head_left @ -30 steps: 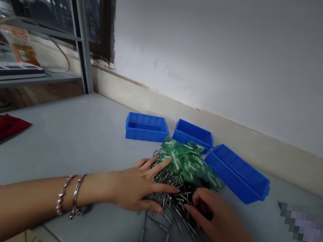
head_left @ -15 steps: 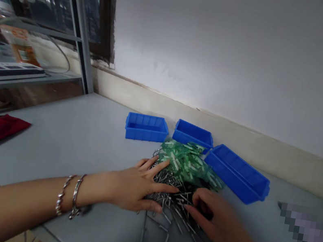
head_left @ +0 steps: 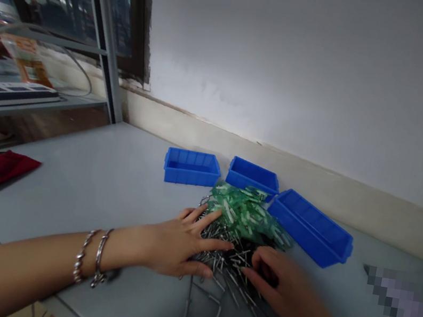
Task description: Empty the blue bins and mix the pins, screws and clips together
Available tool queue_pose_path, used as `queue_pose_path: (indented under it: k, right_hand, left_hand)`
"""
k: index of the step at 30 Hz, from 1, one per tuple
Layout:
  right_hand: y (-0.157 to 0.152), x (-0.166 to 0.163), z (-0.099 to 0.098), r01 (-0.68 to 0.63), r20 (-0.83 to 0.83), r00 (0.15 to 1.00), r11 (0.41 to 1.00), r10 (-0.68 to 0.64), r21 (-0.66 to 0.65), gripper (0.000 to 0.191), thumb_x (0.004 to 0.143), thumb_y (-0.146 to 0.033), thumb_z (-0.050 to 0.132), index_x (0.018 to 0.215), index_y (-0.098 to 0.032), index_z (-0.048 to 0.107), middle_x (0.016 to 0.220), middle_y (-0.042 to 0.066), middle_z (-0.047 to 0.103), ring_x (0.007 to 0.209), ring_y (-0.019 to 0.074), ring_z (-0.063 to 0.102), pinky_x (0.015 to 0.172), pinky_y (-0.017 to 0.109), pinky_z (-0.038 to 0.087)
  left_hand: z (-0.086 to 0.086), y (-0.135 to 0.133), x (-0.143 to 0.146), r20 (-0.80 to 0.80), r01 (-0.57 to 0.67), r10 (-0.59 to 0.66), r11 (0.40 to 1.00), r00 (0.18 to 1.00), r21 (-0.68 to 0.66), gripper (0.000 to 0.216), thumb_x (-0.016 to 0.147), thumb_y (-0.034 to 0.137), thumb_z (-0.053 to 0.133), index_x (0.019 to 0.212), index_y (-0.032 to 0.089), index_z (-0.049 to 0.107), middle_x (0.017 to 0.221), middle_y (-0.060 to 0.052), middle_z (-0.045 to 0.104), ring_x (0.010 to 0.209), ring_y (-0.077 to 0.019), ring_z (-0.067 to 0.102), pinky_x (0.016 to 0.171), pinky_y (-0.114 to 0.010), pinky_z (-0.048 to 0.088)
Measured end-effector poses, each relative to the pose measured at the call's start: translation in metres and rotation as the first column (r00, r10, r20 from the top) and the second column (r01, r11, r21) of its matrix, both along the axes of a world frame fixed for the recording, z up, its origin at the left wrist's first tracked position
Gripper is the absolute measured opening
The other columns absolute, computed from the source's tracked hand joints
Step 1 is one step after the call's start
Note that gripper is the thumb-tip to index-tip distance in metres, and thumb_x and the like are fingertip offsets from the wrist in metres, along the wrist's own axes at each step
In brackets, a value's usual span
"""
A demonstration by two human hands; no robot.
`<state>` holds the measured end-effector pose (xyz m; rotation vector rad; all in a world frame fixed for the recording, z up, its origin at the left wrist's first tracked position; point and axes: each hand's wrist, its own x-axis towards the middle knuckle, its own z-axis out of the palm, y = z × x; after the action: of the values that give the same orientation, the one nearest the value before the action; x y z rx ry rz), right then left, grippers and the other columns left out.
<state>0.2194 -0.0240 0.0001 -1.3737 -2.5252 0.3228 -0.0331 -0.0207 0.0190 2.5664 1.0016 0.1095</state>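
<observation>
A loose pile of thin metal rods, some bent into an L, lies on the grey table. My left hand rests over its left side with fingers spread wide. At the right side of the pile is my right hand, its fingers curled in and its thumb pointing left against the rods. What those fingers hold, if anything, is hidden. Behind the rods lies a heap of green see-through plastic packets with pale and metal pieces showing. A few rods lie apart, nearer to me.
Along the wall stand three blue bins: a left bin, a middle bin and a right bin. A red packet lies at the table's left. Beyond it, a metal shelf holds a power strip.
</observation>
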Motion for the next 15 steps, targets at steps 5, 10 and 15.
queue_pose_path:
  k: [5, 10, 15]
  right_hand:
    - [0.0014, 0.0015, -0.0025, -0.007, -0.024, 1.0, 1.0, 0.007, -0.008, 0.023, 0.084, -0.033, 0.052, 0.066, -0.021, 0.046, 0.061, -0.002, 0.051, 0.053, 0.01, 0.045, 0.049, 0.022, 0.035]
    - [0.0004, 0.001, -0.0014, -0.003, -0.019, 1.0, 1.0, 0.002, -0.01, 0.023, 0.084, -0.034, 0.052, 0.066, -0.021, 0.046, 0.061, -0.002, 0.051, 0.053, 0.01, 0.044, 0.049, 0.022, 0.035]
    - [0.0009, 0.0009, -0.0017, 0.002, -0.007, 1.0, 1.0, -0.002, -0.027, 0.023, 0.085, -0.034, 0.051, 0.066, -0.021, 0.045, 0.061, -0.002, 0.05, 0.054, 0.0104, 0.044, 0.049, 0.023, 0.035]
  left_hand:
    - [-0.0022, 0.0012, -0.0004, -0.003, 0.0, 0.0, 1.0, 1.0, 0.026, 0.063, 0.084, 0.061, 0.038, 0.139, 0.036, 0.024, 0.151, -0.01, 0.003, 0.132, -0.0474, 0.005, 0.097, -0.069, 0.019]
    - [-0.0054, 0.0025, -0.0001, -0.008, -0.007, 0.007, 0.999, 1.0, 0.034, 0.071, 0.083, 0.064, 0.035, 0.142, 0.03, 0.016, 0.15, -0.015, 0.002, 0.132, -0.0473, 0.004, 0.098, -0.068, 0.018]
    - [-0.0059, 0.0022, -0.0004, -0.031, -0.011, 0.013, 0.999, 0.999, 0.04, 0.07, 0.083, 0.065, 0.033, 0.142, 0.03, 0.019, 0.15, -0.016, 0.002, 0.131, -0.048, 0.004, 0.097, -0.068, 0.019]
